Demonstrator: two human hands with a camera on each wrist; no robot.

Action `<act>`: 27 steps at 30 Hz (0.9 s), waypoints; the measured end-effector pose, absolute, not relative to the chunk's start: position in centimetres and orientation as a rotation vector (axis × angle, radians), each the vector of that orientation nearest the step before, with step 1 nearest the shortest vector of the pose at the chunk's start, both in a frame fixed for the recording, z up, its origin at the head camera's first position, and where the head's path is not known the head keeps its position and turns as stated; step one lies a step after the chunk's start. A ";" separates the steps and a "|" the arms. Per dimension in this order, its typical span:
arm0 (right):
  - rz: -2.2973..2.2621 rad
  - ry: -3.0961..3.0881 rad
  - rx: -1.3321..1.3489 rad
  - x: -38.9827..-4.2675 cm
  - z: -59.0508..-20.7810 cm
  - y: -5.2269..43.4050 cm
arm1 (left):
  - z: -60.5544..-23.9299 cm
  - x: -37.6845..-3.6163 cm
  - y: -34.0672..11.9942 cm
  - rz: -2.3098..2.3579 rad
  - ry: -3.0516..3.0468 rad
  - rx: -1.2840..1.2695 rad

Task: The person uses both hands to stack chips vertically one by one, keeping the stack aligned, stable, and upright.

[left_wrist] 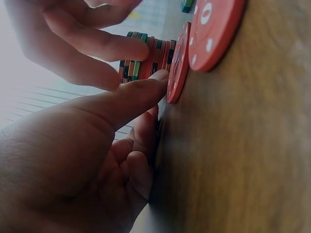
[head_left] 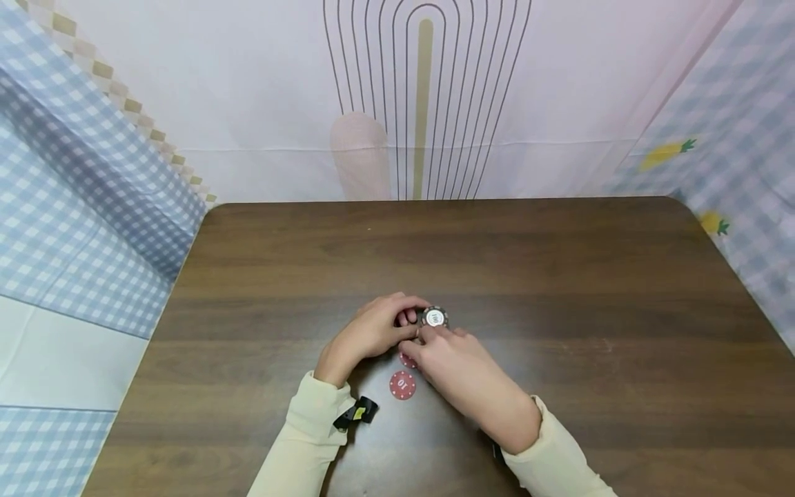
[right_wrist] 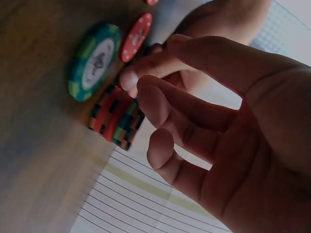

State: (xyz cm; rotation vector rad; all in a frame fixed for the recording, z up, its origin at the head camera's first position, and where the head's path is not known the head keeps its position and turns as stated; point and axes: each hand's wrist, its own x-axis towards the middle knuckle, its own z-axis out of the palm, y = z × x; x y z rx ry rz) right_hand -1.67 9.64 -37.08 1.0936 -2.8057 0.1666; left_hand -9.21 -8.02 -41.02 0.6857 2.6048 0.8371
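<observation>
A stack of poker chips stands on the table, its top chip (head_left: 435,317) black and white, its side (left_wrist: 156,58) showing red, orange, green and black layers. My left hand (head_left: 373,328) holds the stack from the left, index finger at the far side and thumb (right_wrist: 129,80) against the near side. Over the stack's near side hovers my right hand (head_left: 466,369); in the right wrist view its loosely bent fingers (right_wrist: 160,148) hold nothing visible. One red chip (head_left: 402,385) lies toward me, and another red chip (head_left: 407,360) is partly covered by the right hand.
A green chip (right_wrist: 95,63) lies flat beside the stack, hidden from the head view by the right hand. The brown wooden table (head_left: 559,276) ends at a patterned white cloth (head_left: 248,103). Blue checked cloth (head_left: 81,228) hangs along the left side.
</observation>
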 end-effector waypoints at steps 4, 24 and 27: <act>0.124 -2.806 1.072 -1.5 -37.7 9.2 | -41.2 -9.2 -8.1 0.847 2.599 0.688; -0.030 -2.758 0.967 -0.8 -39.4 8.0 | -41.0 -9.2 -8.0 0.840 2.603 0.708; -0.022 -2.745 0.981 -1.0 -39.4 8.0 | -41.1 -9.2 -8.0 0.846 2.608 0.708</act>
